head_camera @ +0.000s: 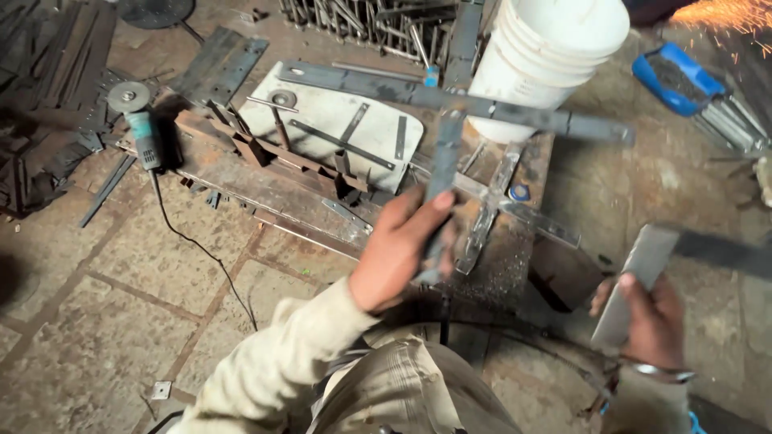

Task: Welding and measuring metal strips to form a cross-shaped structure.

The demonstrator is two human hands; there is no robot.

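I have a cross of flat steel bars (450, 104) lifted over the rusty work table (515, 265). Its long bar runs from about ten o'clock to four o'clock, from the upper left near the white board (322, 112) across the front of the white bucket (555, 56) to its far end at the right. The shorter bar crosses it near the middle and points almost straight along twelve to six, tilting slightly so its lower end comes down to me.

My left hand (398, 249) is clenched round that lower end, thumb laid along the bar and pointing up toward one o'clock, fingers wrapped behind it.

My right hand (651, 317), at four o'clock from the left, is closed on a flat grey metal piece (631, 289) that stands nearly upright, leaning toward one o'clock; my thumb presses on its face. A dark blurred bar extends from its top toward three o'clock, and I cannot tell whether the two are joined.

A second, smaller welded cross (498, 205) lies on the table just right of my left hand. An angle grinder (141, 128) rests at ten o'clock, its cable trailing down the floor. Sparks (724, 16) fly at the upper right.
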